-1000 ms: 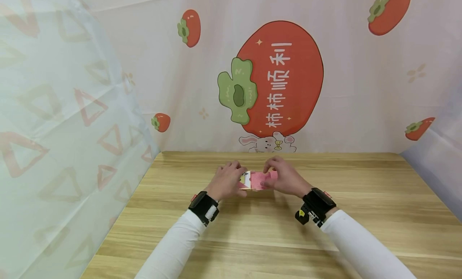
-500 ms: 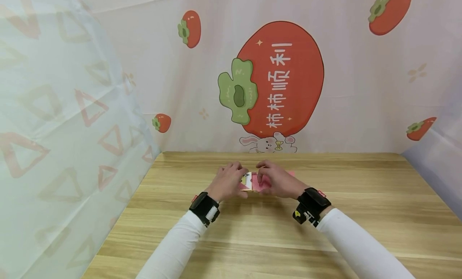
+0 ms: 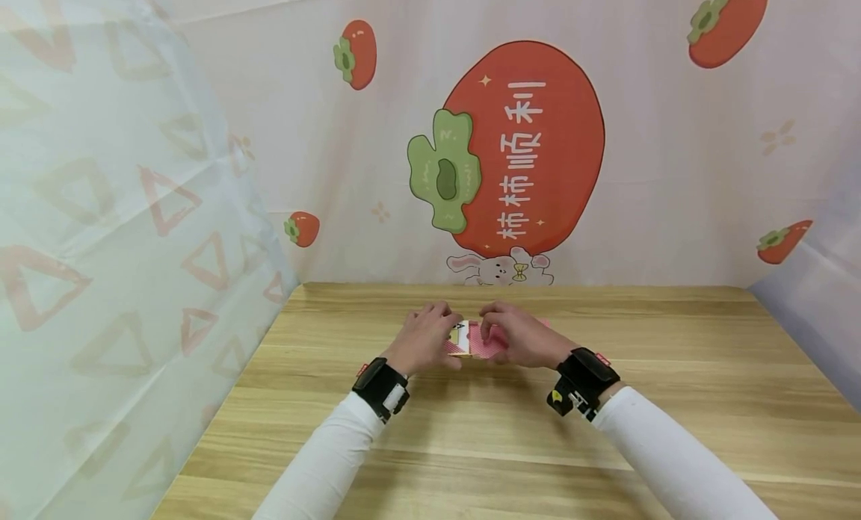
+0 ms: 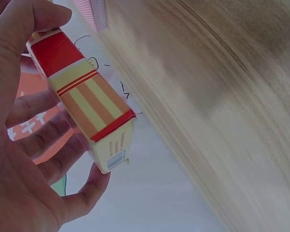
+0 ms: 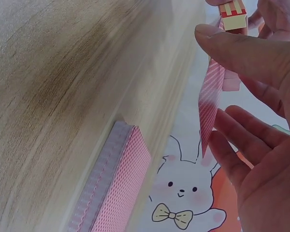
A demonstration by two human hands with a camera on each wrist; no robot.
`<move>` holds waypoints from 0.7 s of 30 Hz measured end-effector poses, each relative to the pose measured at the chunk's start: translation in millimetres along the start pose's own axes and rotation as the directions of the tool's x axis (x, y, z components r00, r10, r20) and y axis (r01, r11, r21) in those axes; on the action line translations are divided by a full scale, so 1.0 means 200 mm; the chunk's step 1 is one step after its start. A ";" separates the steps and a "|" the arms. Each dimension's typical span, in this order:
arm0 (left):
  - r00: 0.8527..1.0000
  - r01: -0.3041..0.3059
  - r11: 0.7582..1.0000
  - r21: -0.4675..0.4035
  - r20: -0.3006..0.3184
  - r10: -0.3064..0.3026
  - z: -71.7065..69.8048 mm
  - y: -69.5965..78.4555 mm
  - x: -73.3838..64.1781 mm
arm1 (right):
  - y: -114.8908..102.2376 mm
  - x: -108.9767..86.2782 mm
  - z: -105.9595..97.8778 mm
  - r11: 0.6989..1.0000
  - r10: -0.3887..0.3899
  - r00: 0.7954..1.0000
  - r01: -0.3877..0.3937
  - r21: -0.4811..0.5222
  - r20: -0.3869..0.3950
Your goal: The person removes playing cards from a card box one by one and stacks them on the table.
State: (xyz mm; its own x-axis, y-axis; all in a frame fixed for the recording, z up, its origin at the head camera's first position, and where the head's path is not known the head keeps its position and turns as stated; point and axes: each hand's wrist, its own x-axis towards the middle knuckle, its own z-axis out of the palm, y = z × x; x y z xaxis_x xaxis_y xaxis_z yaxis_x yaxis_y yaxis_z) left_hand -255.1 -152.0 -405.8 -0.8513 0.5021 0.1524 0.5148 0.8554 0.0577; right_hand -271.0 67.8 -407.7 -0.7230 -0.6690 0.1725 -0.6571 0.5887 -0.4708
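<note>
My left hand (image 3: 422, 339) grips a playing-card box (image 4: 92, 94) at the far middle of the table. Thumb and fingers hold its edges, and its striped narrow side shows in the left wrist view. At the box's right end, in the head view, lies a pink patterned piece (image 3: 479, 345). My right hand (image 3: 528, 335) is bent over it. In the right wrist view this looks like a thin pink-backed playing card (image 5: 210, 104), with my right thumb on one side and fingertips at its edge. Part of it is hidden by the hand.
A stack of pink-backed playing cards (image 5: 128, 179) lies on the wooden table (image 3: 484, 445), by the right hand. A cloth backdrop (image 3: 632, 228) with printed persimmons rises at the table's far edge, and another hanging cloth (image 3: 134, 281) stands at the left.
My right hand has moved left toward the box, and pink now shows behind it on the right. Over the last half second it has barely shifted. My left hand stays with the box.
</note>
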 end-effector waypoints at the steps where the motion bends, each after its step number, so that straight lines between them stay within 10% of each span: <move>1: 1.000 0.000 1.000 -0.002 -0.001 0.000 0.00 0.00 0.00 | 0.00 0.00 0.00 1.000 -0.001 1.000 0.001 -0.003 0.000; 21: 1.000 0.022 1.000 -0.006 0.017 -0.021 0.00 0.00 -0.01 | 0.03 -0.03 -0.01 0.999 -0.021 0.999 0.023 -0.046 0.045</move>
State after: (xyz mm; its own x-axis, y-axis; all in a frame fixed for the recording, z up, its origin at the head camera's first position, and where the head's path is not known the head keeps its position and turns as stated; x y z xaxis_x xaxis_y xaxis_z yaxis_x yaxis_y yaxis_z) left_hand -253.4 -153.6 -406.2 -0.8638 0.4857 0.1344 0.4969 0.8653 0.0664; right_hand -271.6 75.4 -410.7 -0.6985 -0.7011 0.1431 -0.6827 0.5931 -0.4267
